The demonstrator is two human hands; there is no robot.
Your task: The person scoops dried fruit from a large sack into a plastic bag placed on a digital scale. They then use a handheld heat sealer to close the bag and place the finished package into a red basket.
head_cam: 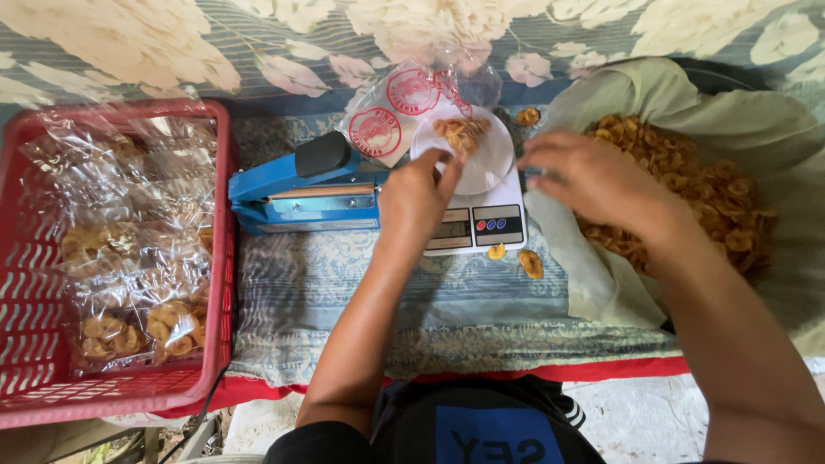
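Resting on the kitchen scale (pixel 481 225), a clear bag (pixel 460 150) with a few banana chips is pinched at its near edge by the left hand (pixel 412 202); the right hand (pixel 593 180) is seen just right of it, fingers loosely curled, their hold unclear, over the heap of chips (pixel 687 185)

Soft, even daylight, fairly bright; no hard shadows, only faint shade under forearms. Glare patches on crinkled clear plastic bags (pixel 129 249) in red plastic basket (pixel 34 301). Right hand (pixel 593 185) smeared by motion blur; left hand (pixel 417 202) sharper. Wide-angle bending at frame edges. Colours saturated.
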